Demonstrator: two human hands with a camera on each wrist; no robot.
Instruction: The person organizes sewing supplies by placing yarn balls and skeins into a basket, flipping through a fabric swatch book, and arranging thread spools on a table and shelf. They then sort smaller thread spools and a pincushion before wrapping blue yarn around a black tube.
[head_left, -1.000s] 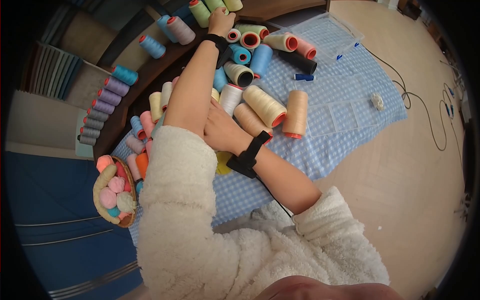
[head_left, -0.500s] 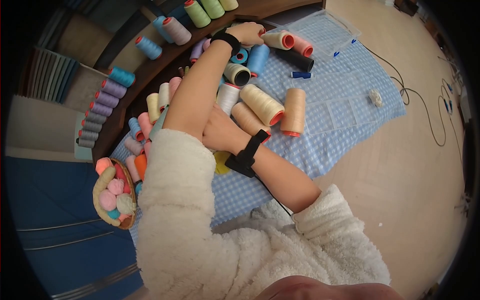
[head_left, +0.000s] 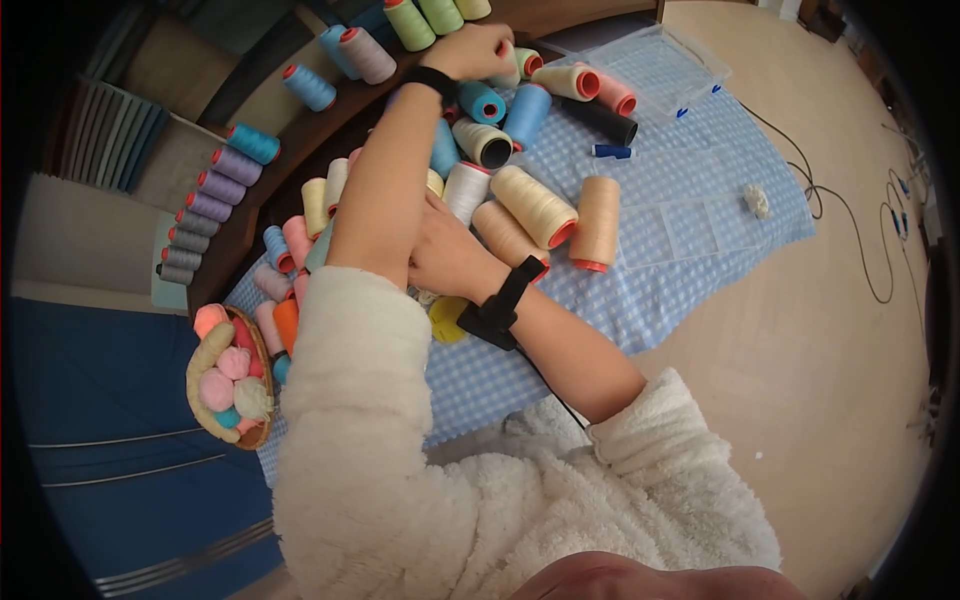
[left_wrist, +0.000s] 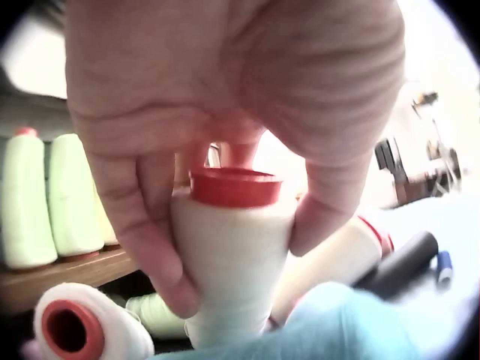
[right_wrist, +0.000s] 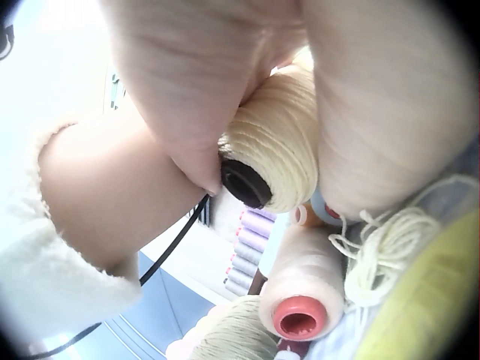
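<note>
At the far side, my left hand (head_left: 472,52) grips a cream thread cone (left_wrist: 232,255) by its narrow red-collared top, thumb on one side and fingers on the other. A pale cone with a red core (left_wrist: 94,330) lies below that hand. Nearer my body, my right hand (head_left: 455,258) sits partly behind the left forearm. Its thumb and fingers hold a cream yarn spool (right_wrist: 281,142) with a black core, which the head view hides. Under it are a pale pink thread cone (right_wrist: 302,277), a loose bundle of cream string (right_wrist: 390,251) and a yellow object (right_wrist: 427,300).
Light green cones (head_left: 408,25) stand on the curved shelf. Cream (head_left: 535,205) and peach (head_left: 597,222) cones lie on the checked cloth (head_left: 640,320). A clear plastic box (head_left: 655,65) is at the far right, a basket (head_left: 262,420) of yarn balls at the left.
My left hand has gone from beside the green cones on the shelf down to the lying cones, then slightly back up and left, gripping a cream cone. The right hand has barely moved.
</note>
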